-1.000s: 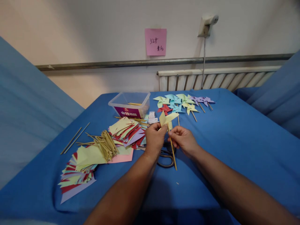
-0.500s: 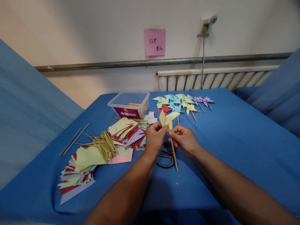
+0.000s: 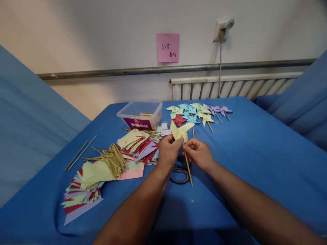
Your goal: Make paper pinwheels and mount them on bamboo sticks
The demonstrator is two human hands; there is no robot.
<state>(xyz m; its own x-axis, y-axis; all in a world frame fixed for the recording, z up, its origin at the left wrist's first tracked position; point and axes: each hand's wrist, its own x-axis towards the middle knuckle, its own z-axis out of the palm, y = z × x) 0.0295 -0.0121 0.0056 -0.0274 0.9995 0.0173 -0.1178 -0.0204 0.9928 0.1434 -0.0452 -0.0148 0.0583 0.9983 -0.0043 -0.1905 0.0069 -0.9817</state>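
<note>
A pale yellow paper pinwheel (image 3: pixel 183 131) is held up over the middle of the table, its thin wooden stick (image 3: pixel 188 166) slanting down toward me. My left hand (image 3: pixel 169 151) pinches the paper and the top of the stick between thumb and fingers. Just right of it, my right hand (image 3: pixel 198 152) is closed at the pinwheel's lower edge, its fingertips against the stick. The exact contact under those fingers is hidden. Below the hands lie black-handled scissors (image 3: pixel 180 175), partly covered by my left hand and the stick.
Cut coloured paper sheets (image 3: pixel 138 146) and a bundle of sticks (image 3: pixel 114 160) lie left, with more paper (image 3: pixel 81 200) nearer. A clear plastic box (image 3: pixel 139 110) stands behind. Several finished pinwheels (image 3: pixel 189 109) rest at the back. Two thin rods (image 3: pixel 80 153) lie far left.
The pinwheel has turned and tilted slightly in my fingers, its left blade now spread flatter. Both hands keep nearly the same place and grip.
</note>
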